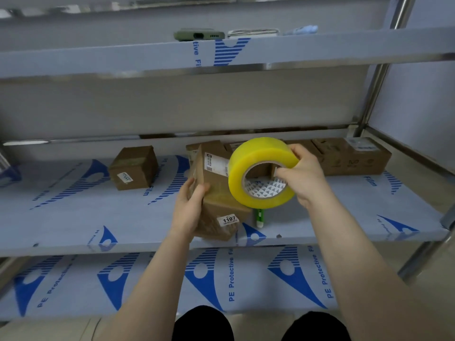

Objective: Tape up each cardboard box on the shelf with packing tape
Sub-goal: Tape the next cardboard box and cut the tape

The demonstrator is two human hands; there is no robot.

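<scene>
The left hand (188, 207) grips a tilted cardboard box (218, 205) labelled 1107 at the front of the middle shelf (86, 217). The right hand (305, 173) holds a yellow packing tape roll (258, 153) just beside it, thumb inside the core. A small box (134, 167) sits to the left, and more boxes (354, 156) line the back right.

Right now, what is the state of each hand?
Left hand: closed, holding the box.
Right hand: closed, holding the tape roll.
</scene>
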